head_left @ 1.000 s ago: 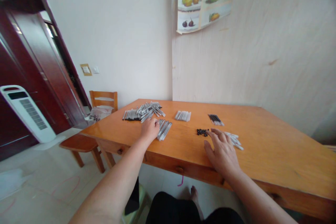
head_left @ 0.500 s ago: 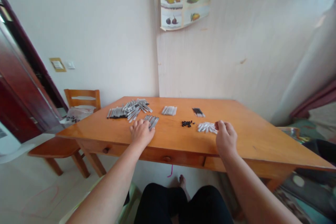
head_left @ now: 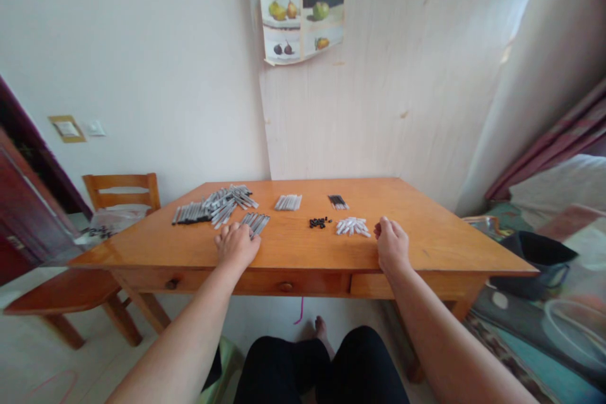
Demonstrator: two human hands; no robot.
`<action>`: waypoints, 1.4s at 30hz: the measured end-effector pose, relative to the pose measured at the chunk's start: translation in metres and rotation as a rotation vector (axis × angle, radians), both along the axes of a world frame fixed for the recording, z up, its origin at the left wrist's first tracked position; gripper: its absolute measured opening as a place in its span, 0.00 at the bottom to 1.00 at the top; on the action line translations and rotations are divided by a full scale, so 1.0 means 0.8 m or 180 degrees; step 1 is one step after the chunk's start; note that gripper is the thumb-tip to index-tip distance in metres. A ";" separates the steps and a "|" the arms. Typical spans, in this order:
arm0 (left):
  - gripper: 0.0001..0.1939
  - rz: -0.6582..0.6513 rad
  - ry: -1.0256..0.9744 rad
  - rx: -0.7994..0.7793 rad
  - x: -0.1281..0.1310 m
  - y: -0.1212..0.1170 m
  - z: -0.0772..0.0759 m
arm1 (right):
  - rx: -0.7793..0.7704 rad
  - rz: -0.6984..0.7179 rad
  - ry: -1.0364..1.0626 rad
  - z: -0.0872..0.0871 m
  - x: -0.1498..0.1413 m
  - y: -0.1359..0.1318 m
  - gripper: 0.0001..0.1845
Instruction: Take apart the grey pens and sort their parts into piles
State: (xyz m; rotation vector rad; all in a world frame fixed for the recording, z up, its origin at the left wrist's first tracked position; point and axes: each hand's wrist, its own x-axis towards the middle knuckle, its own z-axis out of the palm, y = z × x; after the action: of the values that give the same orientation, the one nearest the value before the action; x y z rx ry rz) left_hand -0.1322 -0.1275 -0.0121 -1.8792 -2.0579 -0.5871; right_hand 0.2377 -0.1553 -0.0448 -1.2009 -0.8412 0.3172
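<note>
My left hand rests palm down with its fingers spread, at the near edge of a row of clear grey pen barrels with dark ends, partly covering them. To its far left lies a large heap of similar barrels. My right hand is curled closed on the tabletop, just right of a loose pile of short white tubes. What its fingers hold, if anything, is hidden. Small black pieces lie left of the white pile. Behind are a row of pale tubes and a bundle of thin black-and-pale sticks.
The wooden table has drawers along its front. A wooden chair with a plastic bag stands at the left. A black bin is beyond the table's right end. Fruit pictures hang on the wall.
The view has swung right. My right hand has moved off the black pieces, past the white tubes to their right side, and curled closed. My left hand has flattened and spread beside the barrels.
</note>
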 end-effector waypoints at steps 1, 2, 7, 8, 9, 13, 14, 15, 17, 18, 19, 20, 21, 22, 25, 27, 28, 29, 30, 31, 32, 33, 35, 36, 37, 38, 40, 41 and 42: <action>0.11 0.0021 -0.0024 -0.0022 0.000 0.000 0.000 | -0.0026 -0.0011 0.0067 0.001 -0.001 0.000 0.18; 0.11 0.0040 -0.0051 -0.0042 0.000 0.001 0.001 | -0.0052 -0.0019 0.0125 0.001 -0.002 0.000 0.18; 0.12 0.0084 -0.0168 -0.0052 0.001 0.002 0.002 | -0.0133 0.0013 0.0119 0.000 -0.003 0.002 0.18; 0.12 0.0087 -0.0188 -0.0028 0.001 0.001 0.003 | -0.0147 0.0004 0.0109 -0.001 -0.003 0.003 0.19; 0.12 0.0086 -0.0211 0.0010 0.000 0.000 0.003 | -0.0159 -0.0013 0.0094 -0.003 -0.002 0.004 0.19; 0.13 0.0062 -0.0384 0.0249 0.000 -0.007 0.007 | -0.0154 -0.0043 -0.0008 -0.005 0.000 0.005 0.20; 0.13 0.0050 -0.0451 0.0346 0.001 -0.008 0.007 | -0.0154 -0.0042 -0.0058 -0.005 0.001 0.004 0.20; 0.13 0.0027 -0.0546 0.0447 0.002 -0.008 0.008 | -0.0167 -0.0042 -0.0124 -0.003 0.001 0.003 0.20; 0.13 -0.0130 -0.0897 0.0582 0.009 -0.005 0.009 | -0.0223 -0.0056 -0.0296 0.001 -0.001 -0.002 0.21; 0.12 -0.0261 -0.1185 0.0602 0.015 -0.002 0.009 | -0.0252 -0.0063 -0.0400 0.004 -0.003 -0.005 0.22; 0.12 -0.0445 -0.1551 0.0556 0.022 0.002 0.009 | -0.0270 -0.0060 -0.0505 0.007 -0.006 -0.009 0.23; 0.12 -0.0615 -0.2005 0.0507 0.031 0.005 0.009 | -0.0267 -0.0039 -0.0607 0.010 -0.010 -0.012 0.23; 0.13 -0.0718 -0.2458 0.0490 0.041 0.007 0.009 | -0.0238 0.0002 -0.0692 0.012 -0.016 -0.016 0.24; 0.14 -0.0798 -0.2864 0.0451 0.051 0.009 0.009 | -0.0202 0.0083 -0.0757 0.014 -0.022 -0.019 0.24; 0.17 -0.1251 -0.3978 -0.0087 0.082 0.005 0.011 | -0.0094 0.0469 -0.0891 0.014 -0.048 -0.025 0.24; 0.16 -0.1590 -0.4765 -0.0479 0.099 -0.001 0.011 | -0.0043 0.0815 -0.0969 0.011 -0.067 -0.024 0.24; 0.15 -0.1740 -0.5099 -0.0632 0.107 -0.004 0.010 | -0.0021 0.0969 -0.0976 0.009 -0.077 -0.022 0.24; 0.14 -0.1844 -0.5390 -0.0715 0.114 -0.007 0.009 | -0.0061 0.1167 -0.0975 0.007 -0.086 -0.020 0.23; 0.14 -0.1910 -0.5628 -0.0776 0.120 -0.009 0.007 | -0.0134 0.1356 -0.0949 0.006 -0.096 -0.018 0.22; 0.14 -0.1942 -0.5811 -0.0810 0.126 -0.010 0.005 | -0.0200 0.1518 -0.0972 0.006 -0.104 -0.017 0.21; 0.14 -0.1964 -0.5939 -0.0813 0.131 -0.011 0.003 | -0.0247 0.1609 -0.1043 0.006 -0.112 -0.015 0.20; 0.14 -0.1992 -0.6014 -0.0805 0.136 -0.011 0.000 | -0.0288 0.1673 -0.1118 0.007 -0.119 -0.014 0.18; 0.14 -0.2085 -0.6026 -0.0734 0.144 -0.011 -0.005 | -0.0342 0.1729 -0.1250 0.009 -0.130 -0.011 0.15; 0.14 -0.2151 -0.5989 -0.0696 0.148 -0.011 -0.008 | -0.0382 0.1752 -0.1336 0.011 -0.134 -0.010 0.14; 0.13 -0.2214 -0.5943 -0.0663 0.150 -0.011 -0.010 | -0.0431 0.1757 -0.1429 0.013 -0.137 -0.009 0.14; 0.13 -0.2272 -0.5894 -0.0644 0.152 -0.012 -0.012 | -0.0486 0.1763 -0.1535 0.014 -0.139 -0.008 0.14; 0.13 -0.2382 -0.5803 -0.0645 0.154 -0.014 -0.014 | -0.0592 0.1754 -0.1748 0.016 -0.141 -0.006 0.14; 0.14 -0.2434 -0.5767 -0.0662 0.155 -0.015 -0.014 | -0.0631 0.1740 -0.1852 0.017 -0.141 -0.006 0.13; 0.14 -0.2482 -0.5741 -0.0679 0.155 -0.016 -0.014 | -0.0667 0.1714 -0.1948 0.018 -0.141 -0.007 0.12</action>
State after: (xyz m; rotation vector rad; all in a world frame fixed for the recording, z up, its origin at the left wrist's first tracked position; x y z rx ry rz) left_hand -0.0078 -0.1403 -0.0232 -2.4678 -1.6809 -3.2374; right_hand 0.1249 -0.1605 -0.0306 -1.2681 -1.7078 0.4910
